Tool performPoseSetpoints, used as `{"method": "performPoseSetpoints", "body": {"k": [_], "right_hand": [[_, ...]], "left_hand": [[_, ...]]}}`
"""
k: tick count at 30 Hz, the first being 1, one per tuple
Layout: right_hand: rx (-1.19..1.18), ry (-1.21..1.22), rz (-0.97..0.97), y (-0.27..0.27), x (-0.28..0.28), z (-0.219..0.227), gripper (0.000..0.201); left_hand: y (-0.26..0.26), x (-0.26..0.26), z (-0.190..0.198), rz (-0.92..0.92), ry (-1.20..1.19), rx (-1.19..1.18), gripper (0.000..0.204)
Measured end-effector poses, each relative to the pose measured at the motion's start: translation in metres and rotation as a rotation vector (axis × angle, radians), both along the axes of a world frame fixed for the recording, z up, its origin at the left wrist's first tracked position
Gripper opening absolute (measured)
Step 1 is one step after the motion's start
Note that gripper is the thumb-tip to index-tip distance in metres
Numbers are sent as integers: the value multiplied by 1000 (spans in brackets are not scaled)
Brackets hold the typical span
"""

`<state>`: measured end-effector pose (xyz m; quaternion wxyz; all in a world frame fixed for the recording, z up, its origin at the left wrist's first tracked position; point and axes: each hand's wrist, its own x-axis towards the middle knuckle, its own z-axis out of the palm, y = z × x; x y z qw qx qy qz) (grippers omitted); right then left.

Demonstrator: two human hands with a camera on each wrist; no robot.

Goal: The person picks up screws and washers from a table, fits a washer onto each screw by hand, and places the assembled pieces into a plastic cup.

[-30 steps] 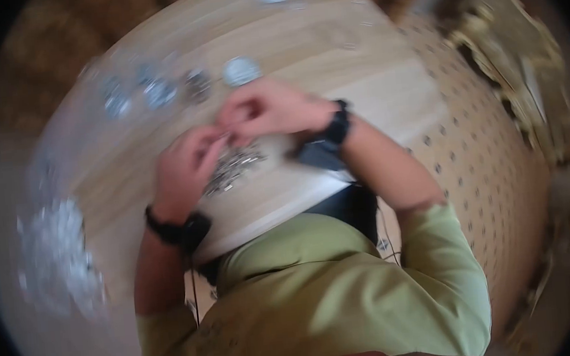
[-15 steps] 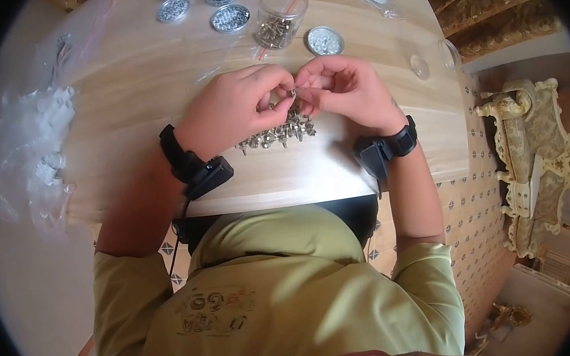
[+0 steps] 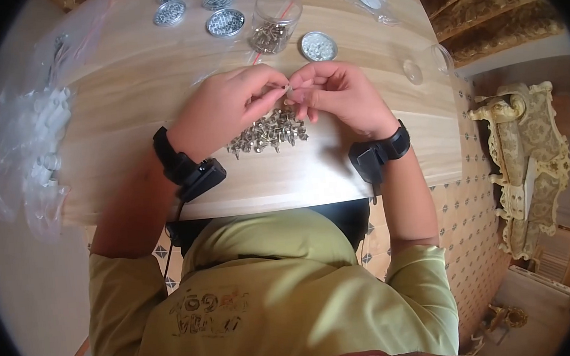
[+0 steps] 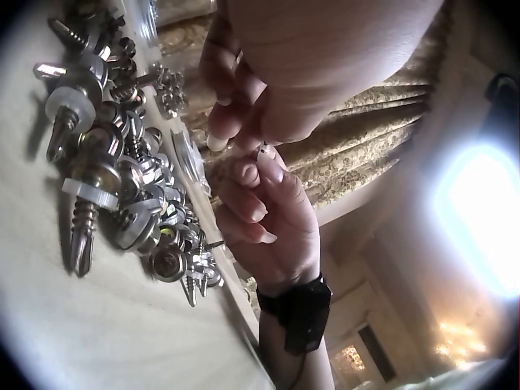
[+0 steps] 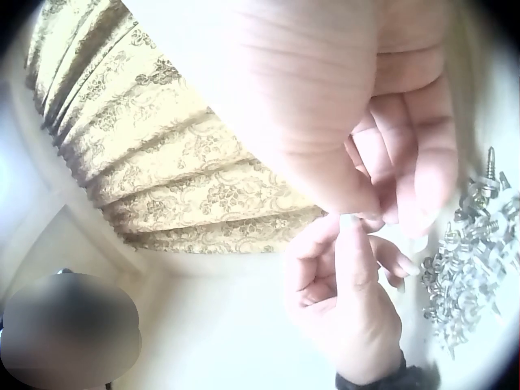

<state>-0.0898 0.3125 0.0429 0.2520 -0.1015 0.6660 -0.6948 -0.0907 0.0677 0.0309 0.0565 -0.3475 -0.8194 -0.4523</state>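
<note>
My left hand (image 3: pixel 221 109) and right hand (image 3: pixel 347 98) meet fingertip to fingertip above the table. Between them, thumbs and index fingers pinch a small metal piece (image 3: pixel 286 87), mostly covered by the fingers; its shape cannot be told. Just below the hands lies a loose pile of screws (image 3: pixel 269 133) with washers. In the left wrist view the screws (image 4: pixel 101 171) have drill tips and pale washers, and the right hand (image 4: pixel 276 223) faces the left. The right wrist view shows the left hand (image 5: pixel 357 301) against the right fingertips, beside the pile (image 5: pixel 475 260).
Beyond the hands stand a clear jar (image 3: pixel 273 26) partly filled with screws and a round dish (image 3: pixel 318 46) of pale washers. Dishes of small hardware (image 3: pixel 225 23) sit farther left. Plastic bags (image 3: pixel 31 146) lie at the left edge, clear lids (image 3: pixel 413 72) at the right.
The head view has swung and steadied since the blurred earliest frame. Since half a second ago the hands remain together, with the fingers shifted slightly around the small piece.
</note>
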Motion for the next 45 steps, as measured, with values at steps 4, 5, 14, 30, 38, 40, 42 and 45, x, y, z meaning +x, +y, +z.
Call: {"method": "performPoseSetpoints", "body": {"k": [4, 5, 14, 30, 38, 40, 42, 45], "right_hand": [[-62, 16, -29, -2, 1, 2, 18], [-60, 19, -24, -3, 1, 3, 18], [-126, 7, 22, 0, 3, 0, 17], [224, 577, -58, -1, 9, 4, 17], [110, 446, -49, -2, 11, 5, 16], [137, 455, -41, -2, 11, 7, 17], [84, 374, -62, -2, 12, 4, 17], [9, 253, -47, -1, 8, 2, 18]], "left_hand": [[0, 2, 6, 39, -113, 38, 17], [0, 2, 7, 39, -127, 63, 17], [0, -1, 7, -57, -191, 92, 11], [-1, -4, 6, -227, -804, 442, 16], [-2, -7, 10, -238, -848, 461, 15], [-4, -8, 6, -248, -841, 470, 15], [-3, -10, 5, -259, -827, 474, 14], [-3, -10, 7, -229, -841, 443, 13]]}}
